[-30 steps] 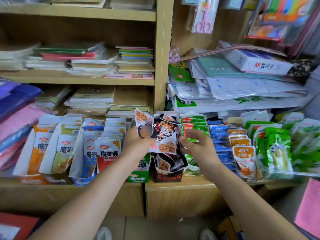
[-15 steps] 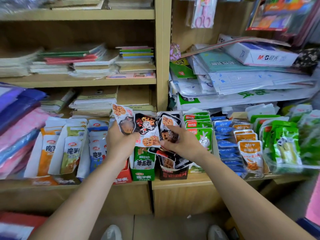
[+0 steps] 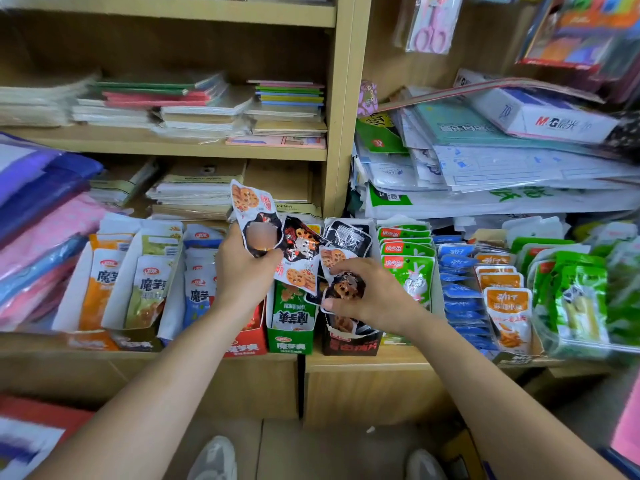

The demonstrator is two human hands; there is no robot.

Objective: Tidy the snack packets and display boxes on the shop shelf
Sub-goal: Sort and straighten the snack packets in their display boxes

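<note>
r hand (image 3: 375, 301) lower than before, fingers (image 3: 353, 264) tight on 1 pkt (image 3: 346, 288) over blk box (image 3: 351, 345); l hand's (image 3: 242, 277) round pkt fan (image 3: 298, 252)

A small shop: wooden shelves (image 3: 173, 147) hold stacked notebooks (image 3: 201, 112); display boxes (image 3: 291, 342) brim with snack packets (image 3: 507, 306).

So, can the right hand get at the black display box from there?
Probably yes: the right hand is just above the black display box with nothing else between, though its grip is taken up by a lotus-root packet.
</note>
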